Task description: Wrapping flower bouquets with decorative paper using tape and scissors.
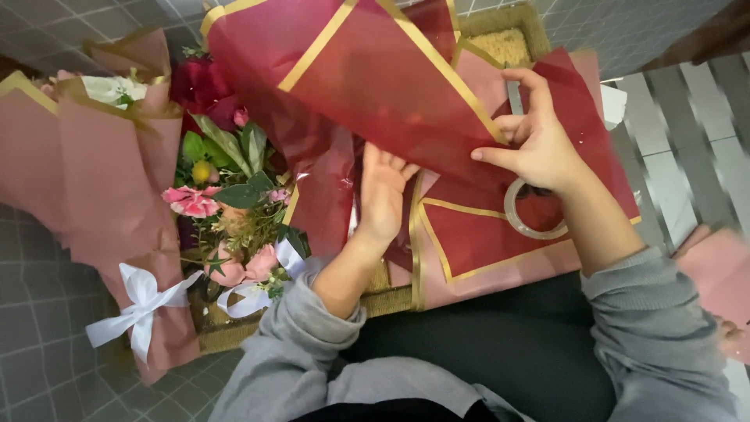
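Observation:
My right hand (535, 133) pinches the edge of a dark red translucent wrapping sheet with gold borders (367, 78), lifted and folded above the work surface. Beneath that raised sheet my left hand (380, 191) reaches in, palm down, fingers partly hidden by the sheet. More red and pink gold-edged sheets (476, 234) lie flat underneath. A roll of clear tape (516, 223) rests on them just below my right wrist.
A flower arrangement with pink and red blooms and white ribbon (230, 203) stands at left. A bouquet wrapped in pink paper with a white bow (94, 180) lies further left. A woven mat (508, 39) lies under the sheets. Grey tiled floor (39, 336) surrounds.

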